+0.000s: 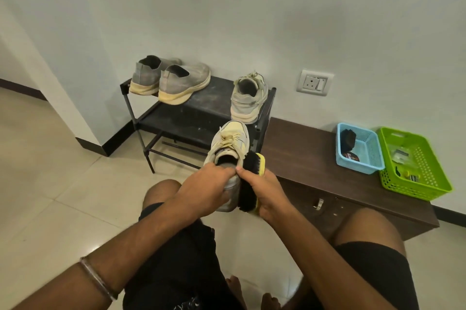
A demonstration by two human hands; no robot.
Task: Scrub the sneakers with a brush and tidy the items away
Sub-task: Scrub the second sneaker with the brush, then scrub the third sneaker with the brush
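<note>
Both hands work together at centre, above the person's knees. Left hand (209, 187) grips the heel of a cream lace-up sneaker (228, 151), fingers curled over its collar, toe pointing away toward the rack. Right hand (264, 190) clasps a yellow-backed shoe brush (252, 181), its black bristles pressed against the sneaker's right side; the two hands touch at the fingertips. Behind, a black shoe rack (201, 105) carries the matching cream sneaker (248, 96) on the right of its top shelf and a pair of grey slip-on sneakers (171, 79) on the left. Beside the rack, a low brown cabinet (302, 158) bears a blue basket (359, 149) holding a dark brush, touching a green basket (416, 163) of small items.
</note>
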